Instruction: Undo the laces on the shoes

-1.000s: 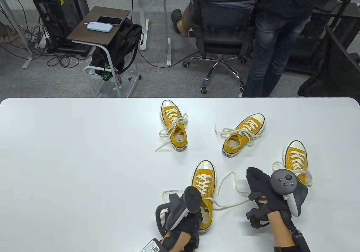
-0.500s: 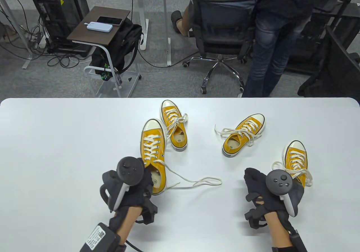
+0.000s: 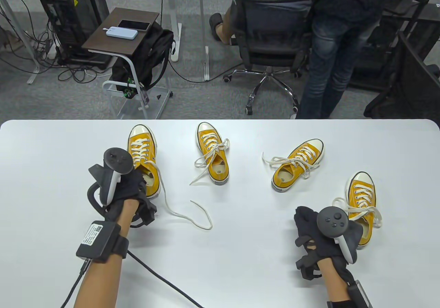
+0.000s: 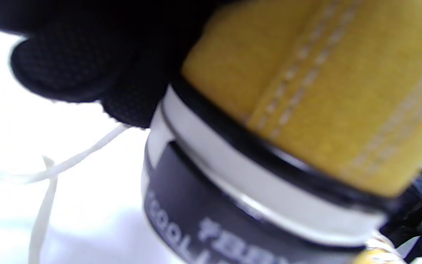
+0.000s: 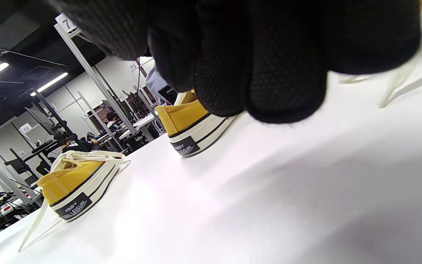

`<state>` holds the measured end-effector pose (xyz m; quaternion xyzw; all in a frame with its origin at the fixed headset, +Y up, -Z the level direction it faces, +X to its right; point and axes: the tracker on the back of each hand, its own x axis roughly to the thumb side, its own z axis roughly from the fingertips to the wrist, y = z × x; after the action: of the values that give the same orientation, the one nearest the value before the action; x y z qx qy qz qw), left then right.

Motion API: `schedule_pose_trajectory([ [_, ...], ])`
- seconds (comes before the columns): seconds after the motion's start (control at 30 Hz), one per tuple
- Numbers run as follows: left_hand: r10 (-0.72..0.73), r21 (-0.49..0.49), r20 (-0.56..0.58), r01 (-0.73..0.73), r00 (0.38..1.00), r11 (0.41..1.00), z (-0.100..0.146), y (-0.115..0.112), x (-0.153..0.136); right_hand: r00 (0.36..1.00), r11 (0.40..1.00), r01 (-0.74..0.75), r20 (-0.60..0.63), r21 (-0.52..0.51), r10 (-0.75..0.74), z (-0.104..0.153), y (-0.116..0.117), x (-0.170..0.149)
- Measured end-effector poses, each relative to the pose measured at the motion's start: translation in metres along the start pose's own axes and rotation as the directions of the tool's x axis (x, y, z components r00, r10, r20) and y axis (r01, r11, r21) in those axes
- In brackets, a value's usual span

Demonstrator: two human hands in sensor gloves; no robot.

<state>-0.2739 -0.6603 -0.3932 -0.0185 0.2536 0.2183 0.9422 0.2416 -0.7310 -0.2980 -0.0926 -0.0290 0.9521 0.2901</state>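
Four shoes sat on the table (image 3: 51,184). Left hand (image 3: 127,187) gripped the untied far-left shoe (image 3: 142,149) by its heel, seemingly parking it aside; right hand (image 3: 326,235), grip unclear, rested by the still-tied right shoe (image 3: 361,191).

The left hand (image 3: 129,187) hides the leftmost shoe's (image 3: 142,149) heel; the left wrist view is blurred.

You're working in an office-style data-collection lab. At twelve o'clock past your white table (image 3: 51,149) lies grey carpet, with a seated person on a black swivel chair (image 3: 271,36). At eleven o'clock stand a computer tower (image 3: 72,15) with tangled cables and a small side table (image 3: 120,32). Your right wrist view shows rows of numbered workstations (image 5: 64,139) under strip lights (image 5: 50,82).
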Motion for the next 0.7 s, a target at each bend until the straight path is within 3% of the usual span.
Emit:
schedule_pose_trajectory([
  [0.2, -0.012, -0.039, -0.045, 0.01, 0.999, 0.999, -0.042, -0.049, -0.006, 1.0, 0.999, -0.031, -0.007, -0.007, 0.031, -0.001, -0.001, 0.001],
  [0.33, -0.026, -0.031, -0.057, 0.024, 0.998, 0.999, -0.054, -0.07, -0.011, 0.999, 0.999, -0.052, -0.004, -0.004, 0.052, -0.001, 0.001, 0.003],
  [0.53, -0.038, 0.008, -0.027, 0.038, 0.999, 0.999, -0.054, -0.089, -0.021, 0.998, 0.997, -0.068, 0.005, 0.019, 0.068, -0.002, 0.007, 0.006],
  [0.7, -0.018, -0.024, -0.049, 0.017, 0.999, 1.0, -0.049, -0.082, -0.028, 0.997, 0.997, -0.072, 0.02, 0.028, 0.072, -0.001, 0.01, 0.01],
])
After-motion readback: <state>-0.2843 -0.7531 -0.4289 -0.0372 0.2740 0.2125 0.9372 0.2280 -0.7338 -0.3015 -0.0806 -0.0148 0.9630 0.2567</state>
